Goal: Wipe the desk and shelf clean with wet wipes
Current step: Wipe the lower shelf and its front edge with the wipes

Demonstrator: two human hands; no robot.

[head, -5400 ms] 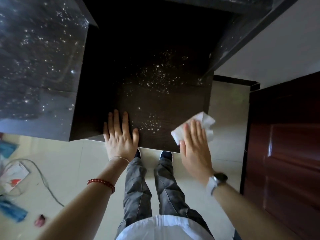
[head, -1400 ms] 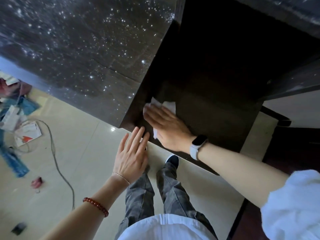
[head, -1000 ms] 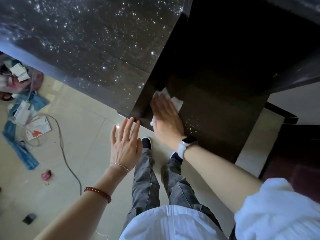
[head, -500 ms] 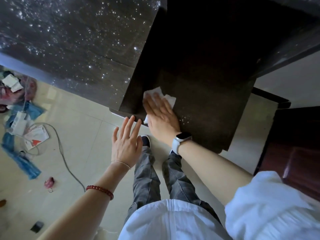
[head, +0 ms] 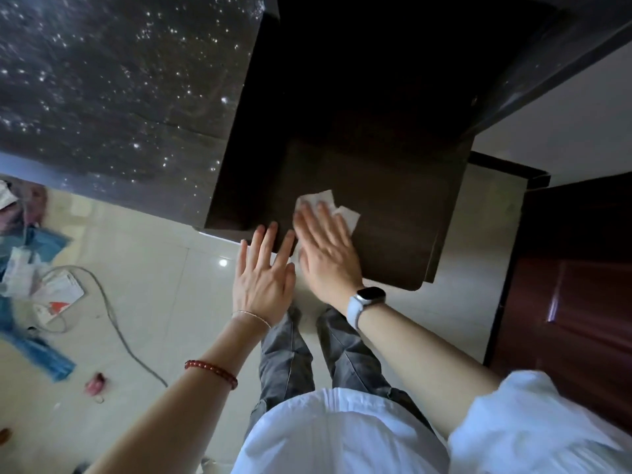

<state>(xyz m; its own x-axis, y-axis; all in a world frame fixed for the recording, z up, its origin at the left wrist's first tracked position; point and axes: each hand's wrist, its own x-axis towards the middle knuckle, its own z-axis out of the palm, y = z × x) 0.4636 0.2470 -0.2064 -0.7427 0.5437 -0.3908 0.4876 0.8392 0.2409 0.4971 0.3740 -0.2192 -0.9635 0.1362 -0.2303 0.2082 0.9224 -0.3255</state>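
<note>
The right hand (head: 326, 256) lies flat on the dark shelf (head: 393, 213), fingers straight and spread, palm down on a white wipe (head: 347, 213). The wipe is crumpled under the fingers; its far edge and one corner stick out past the fingertips, toward the back of the shelf. It sits near the shelf's front edge, left of the shelf's middle. A white-strapped watch (head: 366, 301) is on the right wrist, just off the shelf's front edge.

The left hand (head: 263, 280) is open too, fingers straight and slightly apart, holding nothing. Its fingertips reach the shelf's front edge just left of the right hand; whether they touch the wood or hover over it I cannot tell. The two hands are just beside each other, thumb sides nearly meeting. A thin chain (head: 251, 316) circles the left wrist and a red bead bracelet (head: 212, 371) sits further up the forearm.

Left of the shelf, and higher, runs the desk (head: 113, 90), its dark top speckled with bright dust flecks. The shelf surface looks dark and even, with no such flecks showing.

Below the shelf's front edge are pale floor tiles (head: 164, 285), the person's grey trousers (head: 287, 364) and white shirt (head: 342, 436). Left of the shelf on the floor lie a grey cable (head: 116, 330), blue cloth (head: 37, 354) and some papers (head: 56, 297), blurred. Right of the shelf stands a reddish-brown door (head: 574, 302).
</note>
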